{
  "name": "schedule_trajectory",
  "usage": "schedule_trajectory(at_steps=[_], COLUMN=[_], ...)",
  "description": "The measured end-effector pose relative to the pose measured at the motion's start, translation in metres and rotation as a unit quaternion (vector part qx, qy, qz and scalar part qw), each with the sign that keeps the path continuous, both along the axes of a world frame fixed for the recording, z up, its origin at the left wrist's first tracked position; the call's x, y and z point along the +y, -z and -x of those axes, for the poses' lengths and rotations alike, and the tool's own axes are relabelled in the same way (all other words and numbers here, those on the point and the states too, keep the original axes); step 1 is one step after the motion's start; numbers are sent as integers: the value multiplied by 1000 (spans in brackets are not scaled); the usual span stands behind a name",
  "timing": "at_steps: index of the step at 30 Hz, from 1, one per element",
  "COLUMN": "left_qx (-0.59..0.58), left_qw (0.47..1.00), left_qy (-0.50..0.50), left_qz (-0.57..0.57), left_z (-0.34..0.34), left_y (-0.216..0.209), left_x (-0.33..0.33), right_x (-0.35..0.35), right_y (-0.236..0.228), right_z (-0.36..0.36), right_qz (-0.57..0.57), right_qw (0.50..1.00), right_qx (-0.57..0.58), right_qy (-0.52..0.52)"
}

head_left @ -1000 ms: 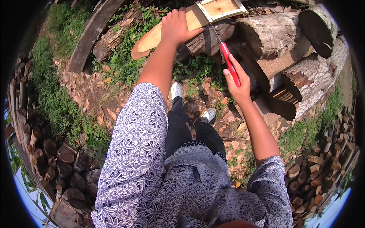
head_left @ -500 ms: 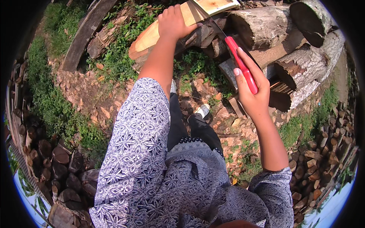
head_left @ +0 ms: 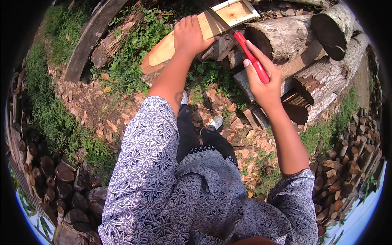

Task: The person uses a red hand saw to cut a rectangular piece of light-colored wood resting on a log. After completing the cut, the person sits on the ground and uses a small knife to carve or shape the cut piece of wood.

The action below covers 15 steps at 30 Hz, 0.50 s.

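Observation:
A pale wooden slab (head_left: pixel 160 53) with a reddish-brown bark edge lies across the top of the view, on top of logs. My left hand (head_left: pixel 189 36) is clamped over its middle, the fingers curling to the far edge and the thumb stretched to the right. In my right hand (head_left: pixel 264 81) is the red handle of a handsaw (head_left: pixel 252 58), index finger laid along the grip. Its dark blade slants up and left across the slab, right of my left hand. Right of the blade, the slab's end has a recessed, rimmed shape (head_left: pixel 236 12). The blade's tip is hard to make out.
Thick cut logs (head_left: pixel 286 34) are stacked at the right, with short offcuts (head_left: pixel 255 116) below them. A long weathered beam (head_left: pixel 87 45) lies at the far left. Leaf litter and green plants (head_left: pixel 122 61) cover the ground; woodpiles (head_left: pixel 343 163) stand at both sides.
My right hand has pushed the saw up and to the left, so more of the blade reaches past the slab. My left hand stays on the slab; the whole view has shifted slightly.

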State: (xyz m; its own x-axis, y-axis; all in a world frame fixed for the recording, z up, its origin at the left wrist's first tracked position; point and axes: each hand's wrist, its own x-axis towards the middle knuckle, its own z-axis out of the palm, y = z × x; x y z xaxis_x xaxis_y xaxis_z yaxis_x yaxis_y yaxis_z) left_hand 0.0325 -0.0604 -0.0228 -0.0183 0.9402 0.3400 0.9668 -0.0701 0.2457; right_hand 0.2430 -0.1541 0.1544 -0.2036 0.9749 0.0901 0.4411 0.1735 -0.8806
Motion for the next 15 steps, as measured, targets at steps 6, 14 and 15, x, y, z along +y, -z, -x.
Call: schedule_trajectory(at_steps=[6, 14, 15], left_qx=[13, 35, 34], left_qw=[1000, 999, 999], left_qy=[-9, -12, -15], left_qz=[-13, 13, 17], left_z=[-3, 2, 2], left_y=[-3, -3, -4], left_x=[5, 1, 0], right_x=[-27, -29, -30], right_y=[66, 24, 16], right_z=[-48, -18, -13], right_qz=[-2, -6, -6], right_qw=[1000, 1000, 1000], right_qx=[-10, -14, -26], right_qy=[-11, -4, 0])
